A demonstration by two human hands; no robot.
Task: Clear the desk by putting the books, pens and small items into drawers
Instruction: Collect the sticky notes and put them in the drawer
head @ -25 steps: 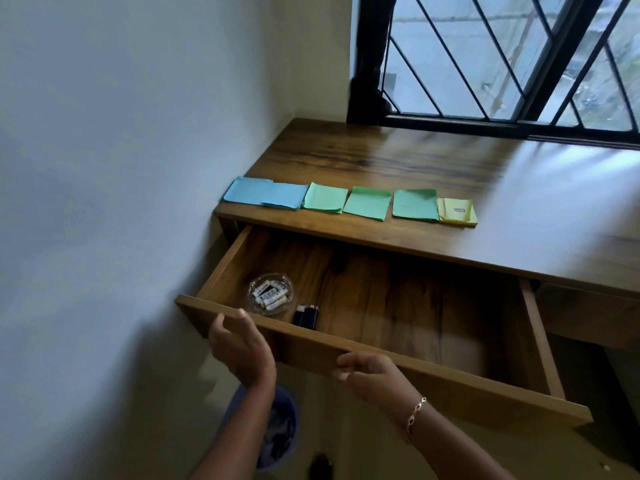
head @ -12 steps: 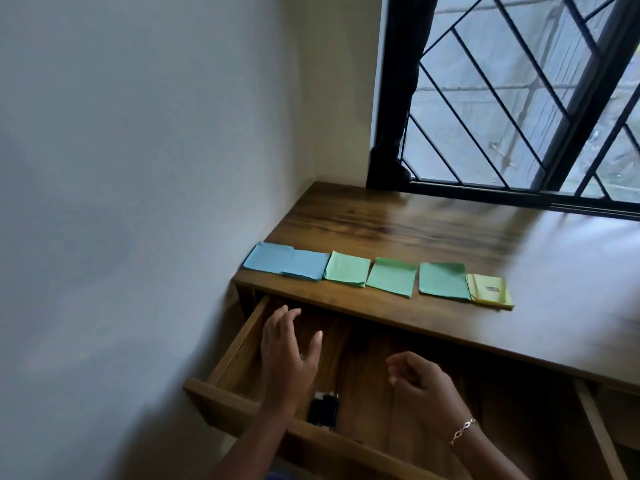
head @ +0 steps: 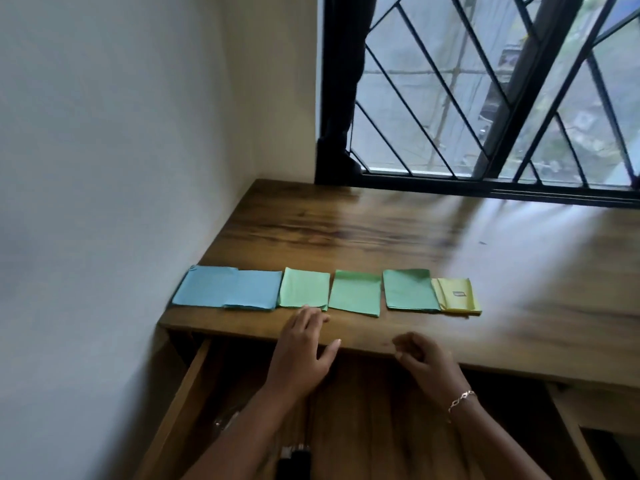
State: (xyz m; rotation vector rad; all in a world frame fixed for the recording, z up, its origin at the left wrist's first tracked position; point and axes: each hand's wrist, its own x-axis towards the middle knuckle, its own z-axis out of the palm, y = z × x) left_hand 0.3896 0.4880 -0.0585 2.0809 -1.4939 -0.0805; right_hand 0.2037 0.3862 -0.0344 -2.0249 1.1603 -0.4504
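A row of paper squares lies along the front of the wooden table (head: pixel 381 230), which sits in a corner under a window (head: pixel 485 184) with black bars. From the wall side there are two blue squares (head: pixel 228 288) that overlap a bit. Next come a light green square (head: pixel 304 288), a green square (head: pixel 355 292), a darker green square (head: pixel 408 289) and a yellow square (head: pixel 457 295) that overlaps it. The left hand (head: pixel 304 351) reaches over the table edge with its fingers (head: pixel 308 315) straight. The tips are right at the near edge of the light green square, and the hand holds nothing. The right hand (head: pixel 424 358), with a bracelet (head: pixel 460 399) on the wrist, is over the table edge with its fingers curled in, and nothing is in it. Below the table the drawer (head: pixel 374 427) is pulled out. Some small dark things (head: pixel 294 459) lie in it near the front, too blurry to name.
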